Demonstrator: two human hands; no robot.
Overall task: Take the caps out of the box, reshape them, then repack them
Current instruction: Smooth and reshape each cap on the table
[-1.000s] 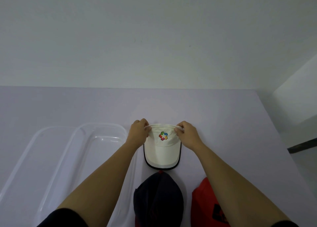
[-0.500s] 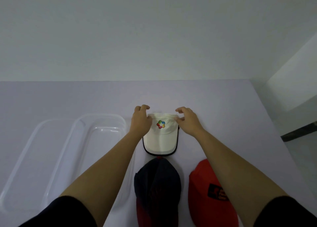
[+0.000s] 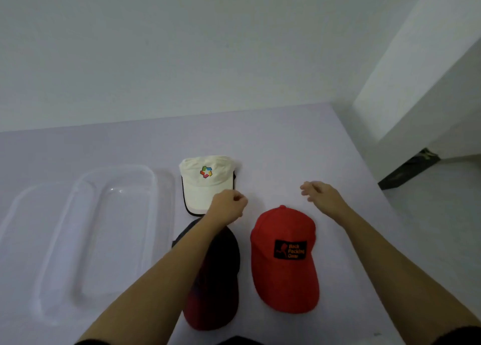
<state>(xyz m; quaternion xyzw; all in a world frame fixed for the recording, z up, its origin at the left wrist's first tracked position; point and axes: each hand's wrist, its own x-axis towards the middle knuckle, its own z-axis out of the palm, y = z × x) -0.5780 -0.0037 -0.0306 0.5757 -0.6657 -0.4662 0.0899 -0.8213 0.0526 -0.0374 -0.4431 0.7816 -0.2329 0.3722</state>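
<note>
1. The left hand (image 3: 229,206) was curled into a loose fist with nothing in it that I could see, hanging over the near edge of the white cap's brim; I could not tell whether it touched the cloth.
2. The right hand (image 3: 321,194) was spread, fingers slack and apart, holding nothing, above bare table (image 3: 299,146) just beyond the crown of the red cap (image 3: 285,264).
3. The white cap (image 3: 208,180) lay flat on the table with its colourful logo up and its dark-edged brim pointing toward the person.
4. A dark cap (image 3: 221,271) sat nearer the person, partly hidden under the left forearm, just beside the red one and close below the white brim.
5. The clear plastic box (image 3: 114,230) stood to the left, just beside the white cap, with nothing inside that I could make out; a second clear piece, likely its lid (image 3: 28,214), lay further left.
6. I judged the reshaping about done, with repacking ahead for all 3 caps.
7. Risk: the left forearm lay across the dark cap, so a careless sweep could drag or crush its crown.
8. Risk: stuffing the caps into the box could flatten the soft crowns again.
</note>
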